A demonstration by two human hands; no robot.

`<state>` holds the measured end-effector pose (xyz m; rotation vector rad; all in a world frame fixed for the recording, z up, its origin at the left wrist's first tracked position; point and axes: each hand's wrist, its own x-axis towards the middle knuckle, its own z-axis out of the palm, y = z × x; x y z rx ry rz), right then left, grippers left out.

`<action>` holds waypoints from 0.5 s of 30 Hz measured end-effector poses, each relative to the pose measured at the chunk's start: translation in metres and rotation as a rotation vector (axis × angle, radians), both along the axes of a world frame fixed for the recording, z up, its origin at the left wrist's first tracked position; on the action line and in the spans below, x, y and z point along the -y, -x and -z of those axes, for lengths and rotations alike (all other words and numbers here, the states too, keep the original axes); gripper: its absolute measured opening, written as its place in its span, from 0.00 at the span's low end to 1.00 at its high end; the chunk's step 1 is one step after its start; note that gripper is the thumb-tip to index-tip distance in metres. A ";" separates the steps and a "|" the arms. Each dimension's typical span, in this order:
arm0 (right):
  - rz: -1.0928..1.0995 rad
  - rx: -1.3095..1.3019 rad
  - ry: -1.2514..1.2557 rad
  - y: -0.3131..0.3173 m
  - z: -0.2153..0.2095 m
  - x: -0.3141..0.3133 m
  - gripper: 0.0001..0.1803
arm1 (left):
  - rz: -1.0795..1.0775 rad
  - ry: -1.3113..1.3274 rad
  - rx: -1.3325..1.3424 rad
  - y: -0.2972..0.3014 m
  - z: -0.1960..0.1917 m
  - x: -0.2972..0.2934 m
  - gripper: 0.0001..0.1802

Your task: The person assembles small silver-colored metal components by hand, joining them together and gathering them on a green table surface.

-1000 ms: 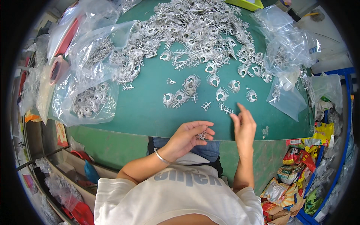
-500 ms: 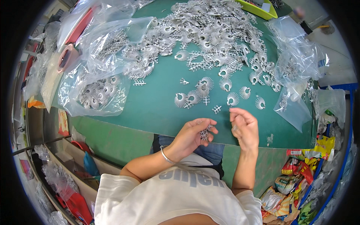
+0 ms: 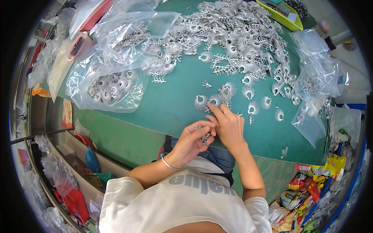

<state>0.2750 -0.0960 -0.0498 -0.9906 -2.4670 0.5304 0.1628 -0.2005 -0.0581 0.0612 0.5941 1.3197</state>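
My left hand [image 3: 189, 143] is closed around a small bunch of grey branched pieces [image 3: 204, 137] at the table's near edge. Just right of it, my right hand [image 3: 232, 131] reaches forward with its index finger stretched out, the tip at the lower edge of a fan-shaped grey piece [image 3: 215, 100]. I see nothing held in the right hand; its thumb side is partly hidden by the left fingers. Beside that fan lie another spiky fan piece [image 3: 201, 102] and an overlapping cluster of fans [image 3: 227, 91]. A small branched piece [image 3: 251, 119] lies right of my right hand.
A large heap of fan and branched pieces [image 3: 241, 42] covers the far part of the green table [image 3: 167, 101]. Clear plastic bags with pieces lie at the left [image 3: 112, 93] and right [image 3: 312, 83]. A yellow-green tray [image 3: 285, 20] stands at the far right.
My right hand has moved left and forward, from apart from the left hand to close beside it, its finger now at the fans. The left hand still holds its bunch. The view has shifted slightly.
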 end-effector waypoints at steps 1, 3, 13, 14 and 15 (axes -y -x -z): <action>0.016 -0.048 -0.012 -0.001 0.003 0.000 0.10 | 0.028 -0.045 0.038 0.004 0.003 0.001 0.10; 0.046 -0.145 -0.036 -0.007 0.011 -0.005 0.09 | 0.024 -0.186 0.144 0.008 0.026 0.006 0.10; 0.368 -0.001 0.091 -0.045 -0.019 -0.081 0.15 | -0.133 0.081 0.020 0.004 -0.009 -0.022 0.14; 0.380 0.035 -0.009 -0.040 -0.014 -0.091 0.16 | -0.139 0.078 0.016 0.003 -0.010 -0.026 0.14; 0.395 0.070 -0.110 -0.036 -0.005 -0.103 0.16 | -0.071 0.027 0.003 0.008 -0.010 -0.032 0.14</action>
